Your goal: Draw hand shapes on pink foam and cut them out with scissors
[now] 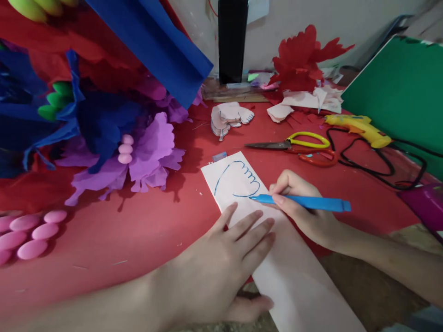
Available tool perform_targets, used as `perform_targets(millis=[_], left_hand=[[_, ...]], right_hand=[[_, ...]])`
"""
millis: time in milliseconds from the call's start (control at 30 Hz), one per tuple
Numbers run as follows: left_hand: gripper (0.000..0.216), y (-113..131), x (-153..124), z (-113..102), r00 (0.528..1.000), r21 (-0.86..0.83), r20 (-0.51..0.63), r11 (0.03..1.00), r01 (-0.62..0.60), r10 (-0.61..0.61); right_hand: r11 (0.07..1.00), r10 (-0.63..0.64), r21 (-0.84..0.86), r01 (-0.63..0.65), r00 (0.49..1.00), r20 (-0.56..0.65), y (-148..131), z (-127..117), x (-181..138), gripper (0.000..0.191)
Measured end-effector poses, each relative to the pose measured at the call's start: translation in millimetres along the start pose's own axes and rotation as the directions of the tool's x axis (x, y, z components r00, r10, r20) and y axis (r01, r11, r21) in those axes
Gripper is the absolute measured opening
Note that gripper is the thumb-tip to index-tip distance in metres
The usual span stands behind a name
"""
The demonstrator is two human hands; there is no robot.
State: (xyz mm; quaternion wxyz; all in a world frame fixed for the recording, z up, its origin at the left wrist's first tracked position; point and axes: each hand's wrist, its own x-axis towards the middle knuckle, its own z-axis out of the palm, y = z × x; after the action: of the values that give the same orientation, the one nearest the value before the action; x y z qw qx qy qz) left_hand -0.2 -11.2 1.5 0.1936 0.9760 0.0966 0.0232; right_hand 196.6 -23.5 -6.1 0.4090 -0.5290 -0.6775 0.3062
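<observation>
A long strip of pale pink paper (pixel 294 276) lies on the red tabletop (pixel 138 230). A blue scalloped petal outline (pixel 238 180) is drawn near its far end. My left hand (pixel 221 267) lies flat on the strip with fingers stretched out, pressing it down. My right hand (pixel 304 207) is closed around a blue marker (pixel 304 202), whose tip touches the paper at the outline's lower right end.
Scissors (pixel 297 147) with yellow and red handles and a yellow glue gun (pixel 360 129) with black cord lie to the right. Cut pink petals (pixel 230 117) sit beyond. Purple, blue and red paper flowers (pixel 138 147) crowd the left. A green sheet (pixel 404 87) leans at right.
</observation>
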Motion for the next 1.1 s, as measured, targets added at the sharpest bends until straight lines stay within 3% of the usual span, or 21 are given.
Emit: perform_targets(millis=[333,467,633,767,933,1100], left_hand=[[0.06,-2.0,1.0,1.5,0.999,-0.051,-0.03,0.998,-0.028,0.026],[0.06,-1.7,0.6,1.3,0.999,-0.074,-0.033,0.996,-0.041,0.039],[0.059,-1.5,0.8,0.8,0.999,-0.072,-0.029,0.997,-0.024,0.022],[0.059,-1.4,1.2,-0.7,1.0,-0.072,-0.005,0.997,-0.014,0.014],[0.055,-0.9,1.3,-1.5,1.0,-0.033,-0.009,0.999,-0.026,0.026],[0.048,-1.6,0.7,-1.2,0.998,-0.013,0.013,0.998,-0.066,0.066]], right_hand=[[0.992,-0.078,-0.101,0.081,0.997,0.026,-1.6,-4.2,-4.8,0.016],[0.982,-0.169,-0.07,0.178,0.978,0.123,-2.8,-6.6,-6.6,0.017],[0.986,-0.148,-0.056,0.156,0.981,0.127,-2.4,-8.5,-8.4,0.018],[0.983,-0.18,-0.008,0.186,0.962,0.207,-3.7,-10.3,-8.6,0.015],[0.986,-0.152,0.101,0.136,0.973,0.173,1.2,-11.5,-8.7,0.017],[0.971,0.004,0.24,-0.017,0.998,0.056,6.5,-9.1,-10.9,0.018]])
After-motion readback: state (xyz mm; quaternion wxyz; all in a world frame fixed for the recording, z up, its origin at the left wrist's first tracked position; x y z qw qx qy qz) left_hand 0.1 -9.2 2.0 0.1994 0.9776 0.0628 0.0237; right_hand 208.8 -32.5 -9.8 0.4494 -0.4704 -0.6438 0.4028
